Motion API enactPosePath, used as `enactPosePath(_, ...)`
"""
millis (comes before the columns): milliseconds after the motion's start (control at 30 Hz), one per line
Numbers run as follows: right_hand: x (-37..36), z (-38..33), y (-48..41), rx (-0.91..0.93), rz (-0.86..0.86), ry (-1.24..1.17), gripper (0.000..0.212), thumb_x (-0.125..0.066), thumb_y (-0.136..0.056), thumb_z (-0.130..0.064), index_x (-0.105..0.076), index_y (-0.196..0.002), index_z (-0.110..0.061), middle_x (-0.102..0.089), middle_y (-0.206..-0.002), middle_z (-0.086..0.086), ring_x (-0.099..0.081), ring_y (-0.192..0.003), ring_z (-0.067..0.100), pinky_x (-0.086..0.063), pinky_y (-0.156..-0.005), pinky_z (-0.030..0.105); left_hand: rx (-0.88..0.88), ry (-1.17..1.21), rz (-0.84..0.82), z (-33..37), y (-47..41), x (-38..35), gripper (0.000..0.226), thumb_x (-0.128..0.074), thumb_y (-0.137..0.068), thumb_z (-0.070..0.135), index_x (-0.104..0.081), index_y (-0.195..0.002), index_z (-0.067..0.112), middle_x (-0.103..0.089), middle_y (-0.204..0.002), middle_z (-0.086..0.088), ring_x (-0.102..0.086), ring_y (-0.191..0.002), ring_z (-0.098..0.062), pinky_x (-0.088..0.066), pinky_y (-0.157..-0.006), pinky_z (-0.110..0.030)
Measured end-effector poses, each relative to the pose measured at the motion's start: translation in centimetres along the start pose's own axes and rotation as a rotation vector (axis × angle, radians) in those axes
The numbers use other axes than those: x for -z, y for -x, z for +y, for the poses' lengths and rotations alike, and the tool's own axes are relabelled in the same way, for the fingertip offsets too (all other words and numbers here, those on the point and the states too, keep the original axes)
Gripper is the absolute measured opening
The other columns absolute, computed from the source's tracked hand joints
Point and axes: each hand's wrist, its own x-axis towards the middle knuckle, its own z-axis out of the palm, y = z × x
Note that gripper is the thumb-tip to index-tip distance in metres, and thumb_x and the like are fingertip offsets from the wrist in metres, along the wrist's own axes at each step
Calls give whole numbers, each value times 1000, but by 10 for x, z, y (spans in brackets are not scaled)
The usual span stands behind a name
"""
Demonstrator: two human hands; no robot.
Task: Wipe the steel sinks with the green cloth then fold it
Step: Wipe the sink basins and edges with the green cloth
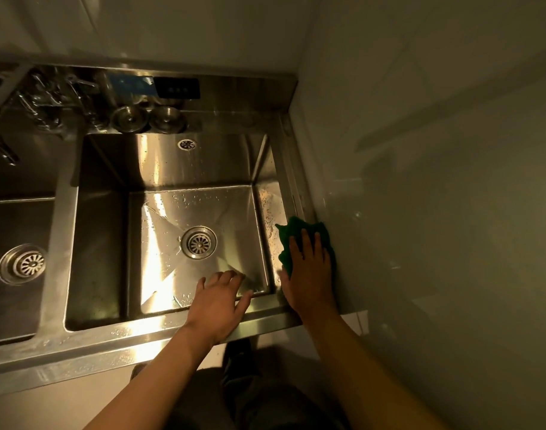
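Right hand (308, 268) flat, pressing crumpled green cloth (296, 231) onto right steel sink (203, 162) rim, lower right; left hand (219, 302) open, bracing front edge.

The deep rectangular brushed-steel sink (200, 212) ahead of the left hand (217, 301) shines glossy and wet-beaded, the crumpled green cloth (291, 232) under the right hand (308, 274) looks soft and matt, beside a smooth pale wall (436, 181).
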Motion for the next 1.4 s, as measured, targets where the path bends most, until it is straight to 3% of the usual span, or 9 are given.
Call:
enactPosePath(233,12,-11,-75,31,-20,13,73,-54,-95,-45,-24,-158,-25,-18,-167,9,-10,-154,35,-20,-123,53,-51,-18,83,-5,-34,30,56,-32,-105,55,-43,-153,31,-51,-151,6,-39,-145,-20,-25,-122,-51)
enactPosePath(567,28,-35,-194,20,0,-6,66,-51,-98,-34,-27,-158,-22,-18,-167,8,-8,-154,34,-18,-121,52,-59,61,235,-38,-87,86,59,-30,-101,52,-55,-146,23,-58,-143,1,-50,-137,-23,-33,-117,-50)
enactPosePath(1000,47,-68,-320,-41,-24,26,79,-57,-94,-38,-19,-160,-18,-13,-168,8,-7,-154,34,-22,-119,53,-63,112,191,-101,-157,117,52,-37,-100,51,-55,-144,28,-59,-142,5,-50,-138,-22,-38,-117,-54)
enactPosePath(1233,51,-80,-360,-55,-57,12,92,-72,-85,-33,-20,-159,-20,-14,-167,8,-6,-154,34,-22,-118,59,-24,156,169,-120,-141,114,49,-36,-100,51,-57,-139,31,-57,-139,12,-47,-136,-14,-38,-116,-48)
enactPosePath(1400,55,-75,-355,-29,-57,3,90,-72,-85,-28,-22,-159,-20,-16,-167,8,-9,-154,34,-25,-118,60,-2,190,151,-119,-119,106,53,-38,-96,50,-60,-140,28,-59,-139,11,-51,-135,-13,-39,-116,-45)
